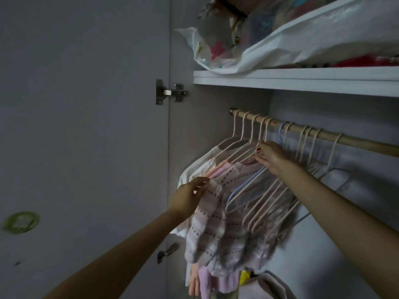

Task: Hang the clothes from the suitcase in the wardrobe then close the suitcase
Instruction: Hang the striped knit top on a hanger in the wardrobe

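Reaching into the open wardrobe [216,126], the right hand [269,156] pinches the neck of a pale hanger [248,151] just under the wooden rail [323,134], fingers curled round it. The left hand [190,197] is lower, its fingers and thumb closing on the shoulder of a striped dotted sweater [218,225] that hangs from the rail, though the dim light makes it hard to be sure how firmly it grips. More small garments, white and pink, hang just left of the sweater. To the right, a row of bare hangers [265,203] tilts along the rail, one of them blue. Above, a shelf [280,79] carries a white plastic bag [302,46] stuffed with bedding. The wardrobe door [86,126] stands open on the left, bearing a green sticker [21,222].
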